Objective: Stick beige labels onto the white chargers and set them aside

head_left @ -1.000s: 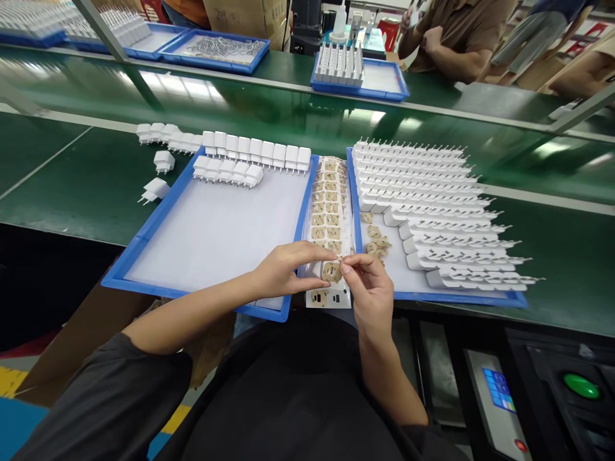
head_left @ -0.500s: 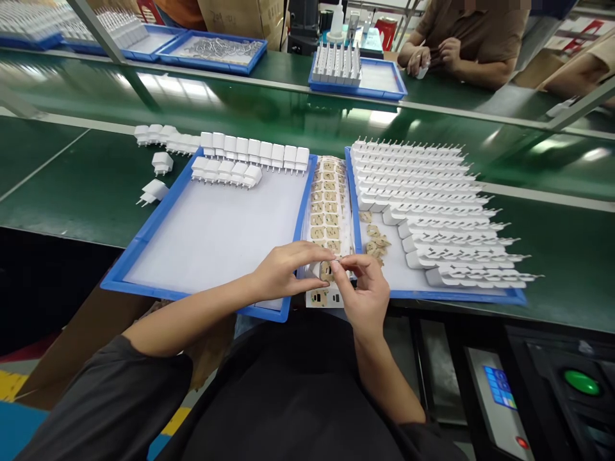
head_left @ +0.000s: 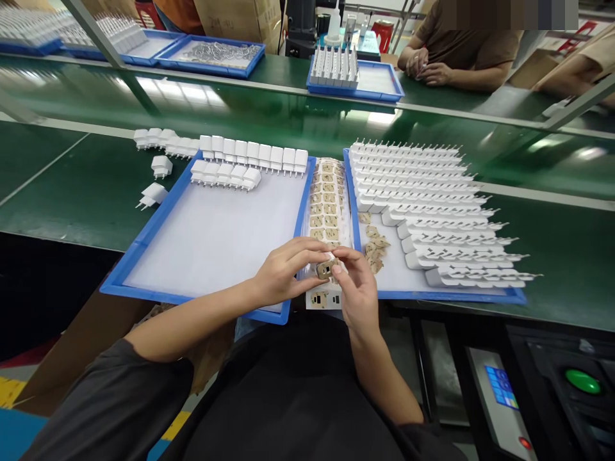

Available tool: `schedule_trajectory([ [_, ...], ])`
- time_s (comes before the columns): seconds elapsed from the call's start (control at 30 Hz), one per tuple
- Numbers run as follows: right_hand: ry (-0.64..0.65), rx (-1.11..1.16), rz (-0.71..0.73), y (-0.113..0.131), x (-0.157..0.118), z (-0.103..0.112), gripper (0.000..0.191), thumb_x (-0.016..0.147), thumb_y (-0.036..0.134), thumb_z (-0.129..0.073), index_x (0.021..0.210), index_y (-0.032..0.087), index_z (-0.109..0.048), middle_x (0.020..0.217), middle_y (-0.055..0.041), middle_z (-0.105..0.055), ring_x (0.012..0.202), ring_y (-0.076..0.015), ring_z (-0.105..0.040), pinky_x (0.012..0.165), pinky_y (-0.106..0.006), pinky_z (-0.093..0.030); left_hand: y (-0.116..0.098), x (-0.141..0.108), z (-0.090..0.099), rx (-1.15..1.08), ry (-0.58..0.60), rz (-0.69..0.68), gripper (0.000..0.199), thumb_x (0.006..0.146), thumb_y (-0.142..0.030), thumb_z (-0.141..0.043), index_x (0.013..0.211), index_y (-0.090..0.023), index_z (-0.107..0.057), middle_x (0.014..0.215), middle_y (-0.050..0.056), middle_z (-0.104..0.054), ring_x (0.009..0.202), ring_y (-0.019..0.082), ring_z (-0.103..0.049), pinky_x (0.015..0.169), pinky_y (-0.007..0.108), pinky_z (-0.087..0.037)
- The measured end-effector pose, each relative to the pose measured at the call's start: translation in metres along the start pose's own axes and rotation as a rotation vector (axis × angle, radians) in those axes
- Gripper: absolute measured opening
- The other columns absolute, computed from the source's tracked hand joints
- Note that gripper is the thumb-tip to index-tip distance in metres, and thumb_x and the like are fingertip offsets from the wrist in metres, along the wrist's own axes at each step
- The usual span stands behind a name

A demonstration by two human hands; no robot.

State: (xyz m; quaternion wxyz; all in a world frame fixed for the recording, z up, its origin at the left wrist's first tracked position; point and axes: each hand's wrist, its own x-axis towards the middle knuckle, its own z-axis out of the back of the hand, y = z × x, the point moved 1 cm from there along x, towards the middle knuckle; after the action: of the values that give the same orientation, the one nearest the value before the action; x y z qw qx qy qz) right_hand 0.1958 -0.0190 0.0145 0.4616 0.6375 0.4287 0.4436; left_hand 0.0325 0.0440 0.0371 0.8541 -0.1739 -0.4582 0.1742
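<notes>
A white charger (head_left: pixel 325 267) with a tan sticker on its face is held between both hands, over a sheet of tan stickers (head_left: pixel 329 198). My left hand (head_left: pixel 288 269) grips it from the left with thumb and fingers. On its right side, my right hand (head_left: pixel 355 282) pinches the charger's edge, the thumb at the sticker. The left blue tray (head_left: pixel 148 246) bears two rows of upright white chargers (head_left: pixel 259 153) at its back. Many white chargers (head_left: pixel 418 186) lie in rows in the right blue tray (head_left: pixel 456 296), with crumpled tan pieces (head_left: pixel 375 246) beside them.
Loose white chargers (head_left: pixel 162 166) rest on the green table (head_left: pixel 57 173) left of the left tray. Across a green divider stand more blue trays (head_left: pixel 355 93). Another person's hands (head_left: pixel 425 67) are at the back right. A device with a green button (head_left: pixel 583 381) sits at lower right.
Both hands have shifted slightly, and the charger's stickered face now shows more openly between them. My right hand has moved a little left. The other person's hands have come together.
</notes>
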Motion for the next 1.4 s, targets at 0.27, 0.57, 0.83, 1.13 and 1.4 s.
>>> schedule_trajectory([
  [0.27,-0.024,0.236,-0.068,-0.001,-0.001,-0.016,0.007,0.089,0.025,-0.071,0.094,0.029,-0.068,0.109,-0.001,-0.062,0.114,-0.0177,-0.06,0.1,-0.033,-0.05,0.001,-0.004,-0.004,0.101,-0.026,-0.084,0.035,0.089,-0.018,-0.072,0.12,-0.021,-0.058,0.113,0.013,-0.071,0.11,0.025,-0.068,0.09,0.042,-0.062],
  [0.57,-0.033,0.215,-0.094,-0.001,0.001,-0.012,0.004,0.085,0.025,-0.07,0.089,0.027,-0.069,0.106,-0.0027,-0.064,0.11,-0.0198,-0.062,0.098,-0.037,-0.052,0.003,-0.006,-0.003,0.036,-0.03,-0.043,0.037,0.089,-0.02,-0.073,0.122,-0.023,-0.057,0.116,0.012,-0.07,0.113,0.024,-0.067,0.092,0.043,-0.06],
  [0.83,0.072,-0.191,0.123,0.004,0.007,0.007,0.013,0.092,0.028,-0.063,0.105,0.026,-0.067,0.112,-0.0066,-0.066,0.114,-0.0237,-0.064,0.101,-0.044,-0.053,0.002,-0.006,-0.003,-0.034,0.027,0.017,0.036,0.089,-0.023,-0.073,0.121,-0.023,-0.057,0.116,0.014,-0.071,0.109,0.024,-0.069,0.092,0.043,-0.06],
  [1.13,0.215,-0.433,0.51,0.02,-0.001,0.026,0.007,0.093,0.02,-0.06,0.094,0.027,-0.062,0.092,-0.003,-0.067,0.096,-0.0231,-0.066,0.087,-0.044,-0.056,0.009,-0.008,-0.001,-0.106,0.085,0.238,0.036,0.088,-0.029,-0.075,0.12,-0.02,-0.06,0.117,0.013,-0.073,0.112,0.024,-0.071,0.095,0.039,-0.059],
  [1.4,-0.241,-1.072,0.37,-0.006,0.033,0.093,0.024,0.094,0.033,-0.059,0.111,0.02,-0.069,0.117,-0.0139,-0.068,0.109,-0.0292,-0.064,0.092,-0.048,-0.053,0.015,0.001,0.019,0.077,0.235,0.402,0.037,0.092,-0.036,-0.066,0.125,-0.02,-0.064,0.119,0.011,-0.069,0.104,0.023,-0.071,0.086,0.034,-0.061],
])
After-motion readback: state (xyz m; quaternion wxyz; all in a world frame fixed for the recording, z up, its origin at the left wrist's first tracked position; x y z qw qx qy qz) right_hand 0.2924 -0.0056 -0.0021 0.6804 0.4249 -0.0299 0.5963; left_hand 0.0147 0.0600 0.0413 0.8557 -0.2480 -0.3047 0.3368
